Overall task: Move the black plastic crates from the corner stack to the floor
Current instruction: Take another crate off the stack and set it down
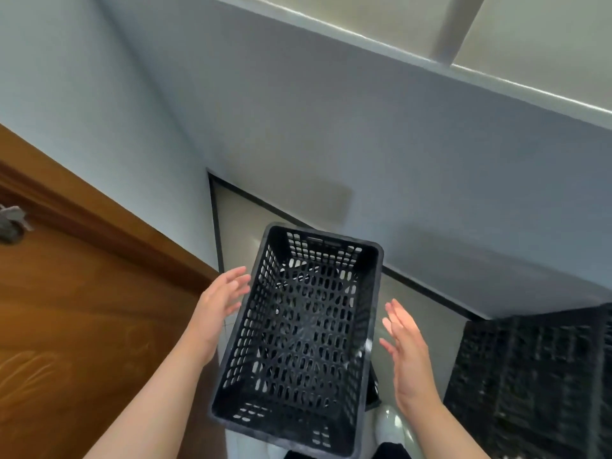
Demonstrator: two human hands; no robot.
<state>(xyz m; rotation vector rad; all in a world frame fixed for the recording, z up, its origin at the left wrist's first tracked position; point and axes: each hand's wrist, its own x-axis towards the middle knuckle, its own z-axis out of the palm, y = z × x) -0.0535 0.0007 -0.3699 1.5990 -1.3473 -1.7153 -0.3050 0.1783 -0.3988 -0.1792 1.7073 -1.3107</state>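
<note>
Nearest the camera, a black plastic crate (pixel 298 339) fills the lower middle of the view, open side up, its perforated walls and lattice floor visible from above. It sits tilted in the corner between a pale blue-grey wall (pixel 364 144) and a brown wooden door (pixel 82 309), and a dark edge showing under its right side suggests another crate beneath it, though that is mostly hidden. Pale floor (pixel 238 226) with a dark skirting line shows behind it. At the lower right, blurred, stands a second mass of black crates (pixel 536 385), well apart from the first; how many there are cannot be told. Two bare forearms reach forward from the bottom of the frame. The left hand (pixel 220 303) is spread open with fingers extended, just beside the crate's left long wall, and it is unclear whether the fingertips touch the rim. The right hand (pixel 405 352) is also flat and open, palm facing the crate's right wall, with a visible gap between them. Neither hand grips anything. On the door's far left edge a grey metal handle (pixel 11 223) is partly in view.
</note>
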